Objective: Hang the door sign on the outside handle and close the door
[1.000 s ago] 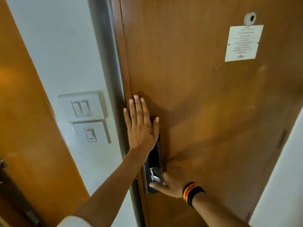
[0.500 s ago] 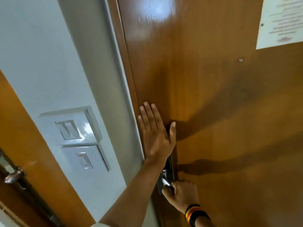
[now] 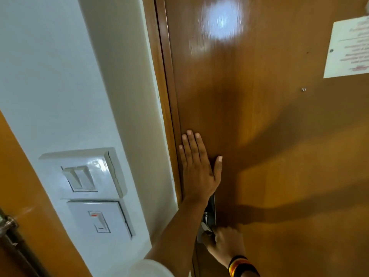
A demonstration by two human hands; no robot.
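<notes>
A brown wooden door (image 3: 269, 126) fills the right of the view, its edge flush against the frame (image 3: 159, 76). My left hand (image 3: 199, 168) lies flat on the door beside that edge, fingers together and pointing up. Below it my right hand (image 3: 225, 242), with a striped wristband, is closed around the metal inside handle (image 3: 207, 222) on its dark lock plate. No door sign is in view; the outside handle is hidden behind the door.
A white wall (image 3: 60, 76) left of the frame carries two switch plates (image 3: 85, 176), (image 3: 99, 218). Another brown door with a metal handle (image 3: 8, 224) stands at the far left. A white notice (image 3: 347, 48) is fixed to the door's upper right.
The view has moved closer to the door and tilted. My left hand stays flat near the door's edge, and my right hand has closed further around the handle.
</notes>
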